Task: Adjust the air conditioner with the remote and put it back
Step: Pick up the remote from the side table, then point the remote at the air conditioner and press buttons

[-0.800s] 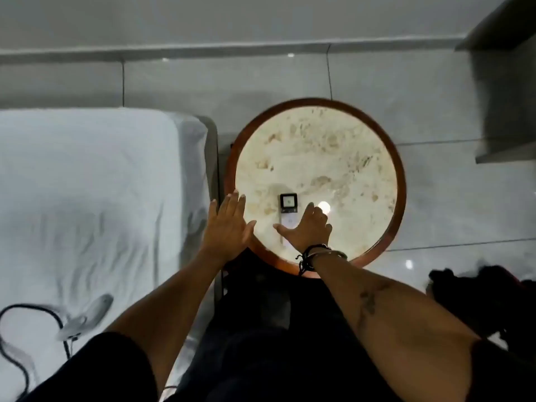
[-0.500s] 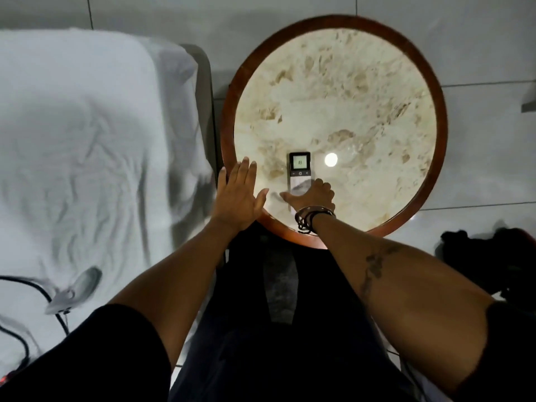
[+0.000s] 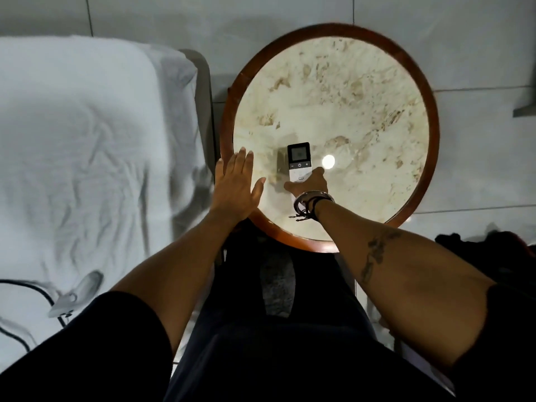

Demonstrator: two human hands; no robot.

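The remote (image 3: 300, 163) is seen over the near part of the round table (image 3: 417, 82), screen end pointing away from the person and button end taken by the right hand (image 3: 308, 185). The thumb is laid along the remote's left edge and a finger along its right edge, so the fingers are closed on its lower half; whether the remote is already lifted or lies flat cannot be told, though a shadow is cast just to its left. The grip at the button end is judged to be chosen so that the screen stays readable and the keys stay under the thumb once the remote is aimed at the air conditioner, which is not in view. The left hand (image 3: 236, 187) is held flat, fingers straight and together, thumb spread, gripping nothing; it hangs over the table's left rim, near the bed (image 3: 87, 134), and is judged to be there for balance, not for work. On the remote a minus sign, a power symbol and a plus sign can be made out in a row below the dark screen; the figures on the screen are too blurred to be read, and no brand name is legible. A bright lamp reflection (image 3: 328, 161) lies just right of the remote.
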